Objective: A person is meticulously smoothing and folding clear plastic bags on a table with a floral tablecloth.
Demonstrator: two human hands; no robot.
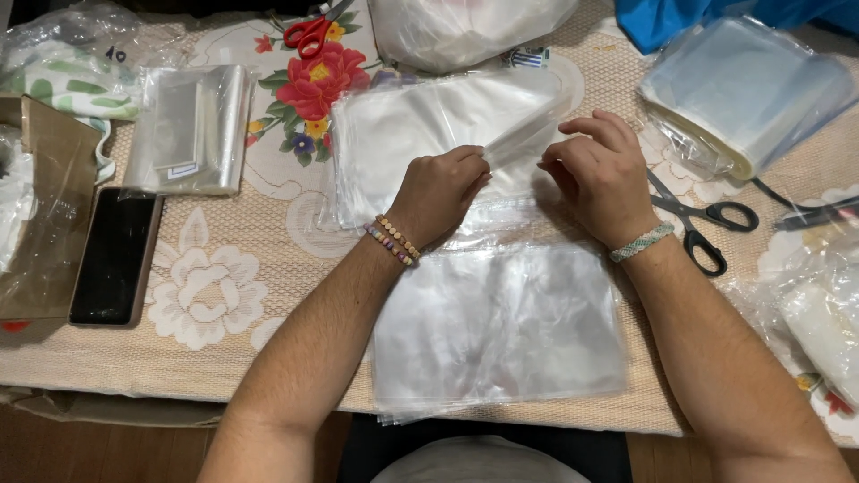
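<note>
My left hand (438,190) pinches the near end of a clear plastic strip or bag flap (523,136) that lifts up toward the upper right. My right hand (599,174) hovers beside it with fingers curled, its fingertips close to the same clear film; whether it grips the film I cannot tell. Both hands rest over a stack of clear plastic bags (501,331) lying flat at the near table edge. A second spread of clear bags (403,134) lies just beyond the hands.
Black-handled scissors (707,224) lie right of my right hand. Red-handled scissors (313,34) sit at the far edge. A dark phone (114,255) and a packet of clear sleeves (190,130) lie at left. A thick stack of bags (743,94) sits far right.
</note>
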